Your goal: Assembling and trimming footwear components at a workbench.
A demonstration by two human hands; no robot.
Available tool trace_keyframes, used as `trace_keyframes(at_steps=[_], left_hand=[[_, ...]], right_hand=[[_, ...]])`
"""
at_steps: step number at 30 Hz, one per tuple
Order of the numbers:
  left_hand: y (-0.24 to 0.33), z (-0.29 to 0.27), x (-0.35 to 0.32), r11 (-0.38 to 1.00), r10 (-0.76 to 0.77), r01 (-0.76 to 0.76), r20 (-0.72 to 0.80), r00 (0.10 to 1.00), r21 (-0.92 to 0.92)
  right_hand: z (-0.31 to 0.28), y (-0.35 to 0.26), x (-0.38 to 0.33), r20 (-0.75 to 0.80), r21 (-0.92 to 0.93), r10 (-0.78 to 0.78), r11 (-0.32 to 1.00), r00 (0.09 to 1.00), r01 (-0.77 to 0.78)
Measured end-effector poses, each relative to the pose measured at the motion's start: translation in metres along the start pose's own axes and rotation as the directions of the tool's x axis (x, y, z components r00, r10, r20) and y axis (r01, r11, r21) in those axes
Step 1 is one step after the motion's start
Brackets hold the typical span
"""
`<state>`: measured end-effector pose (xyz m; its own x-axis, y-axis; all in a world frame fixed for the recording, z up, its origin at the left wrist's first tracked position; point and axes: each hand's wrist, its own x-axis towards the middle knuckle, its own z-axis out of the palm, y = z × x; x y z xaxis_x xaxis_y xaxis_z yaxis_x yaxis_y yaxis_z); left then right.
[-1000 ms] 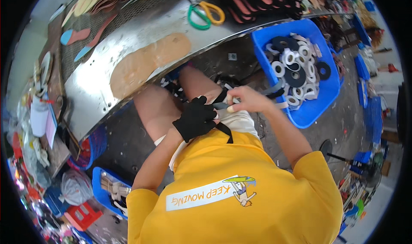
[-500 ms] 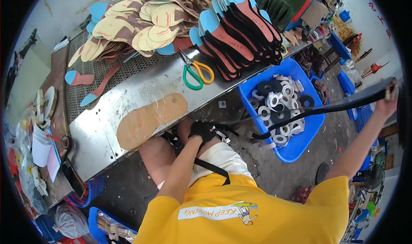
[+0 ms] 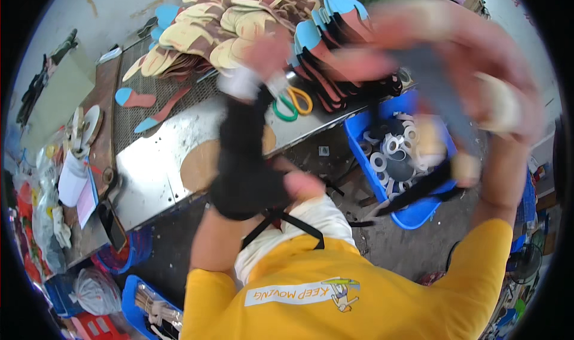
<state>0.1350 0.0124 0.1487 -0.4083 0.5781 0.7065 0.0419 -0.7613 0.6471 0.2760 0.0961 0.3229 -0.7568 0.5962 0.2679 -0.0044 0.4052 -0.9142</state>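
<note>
My left hand (image 3: 248,160), in a black glove, is raised above my lap, blurred by motion. A finger with a white wrap points upward, and the thumb stands apart from it; nothing shows between them. Large and smeared at upper right, my right hand (image 3: 499,47) has pale wraps on some fingers. It grips a black strip (image 3: 418,190), which hangs across the front of a blue bin (image 3: 412,223). A dark grey stretch of the strip seems to cross the palm. In the bin lie several white and black tape rolls (image 3: 378,162).
A metal-topped bench (image 3: 143,181) carries piles of cream insoles (image 3: 191,35) and blue-and-pink insoles (image 3: 308,35). Scissors (image 3: 299,101) with green and orange handles lie near its edge. A tan board (image 3: 197,166) is partly behind my left hand. Another blue bin (image 3: 128,304) stands at lower left.
My right hand has swung in from the far right, closer to the camera, bringing the black strip along. My left hand has risen from my lap and its finger now points up.
</note>
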Motion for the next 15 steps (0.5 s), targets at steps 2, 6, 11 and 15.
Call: trace_keyframes(at_steps=[2,6,11,15], left_hand=[[0.038,-0.007,0.011,0.958,0.162,-0.166,0.038,0.986,0.234],[0.081,-0.08,-0.011,0.651,-0.328,0.214,0.016,0.945,0.729],[0.169,-0.205,-0.105,0.514,-0.663,0.738,-0.344,0.665,0.437],[0.225,-0.231,-0.142,0.315,-0.544,0.843,-0.645,0.537,0.436]], right_hand=[[0.047,0.017,0.025,0.19,0.172,-0.106,0.982,0.976,0.073],[0.015,0.055,0.034,0.46,0.544,-0.444,0.825,0.769,0.151],[0.017,0.168,0.078,0.484,0.829,-0.54,0.534,0.689,-0.164],[0.036,0.282,0.012,0.502,0.679,0.069,0.585,0.862,-0.443]])
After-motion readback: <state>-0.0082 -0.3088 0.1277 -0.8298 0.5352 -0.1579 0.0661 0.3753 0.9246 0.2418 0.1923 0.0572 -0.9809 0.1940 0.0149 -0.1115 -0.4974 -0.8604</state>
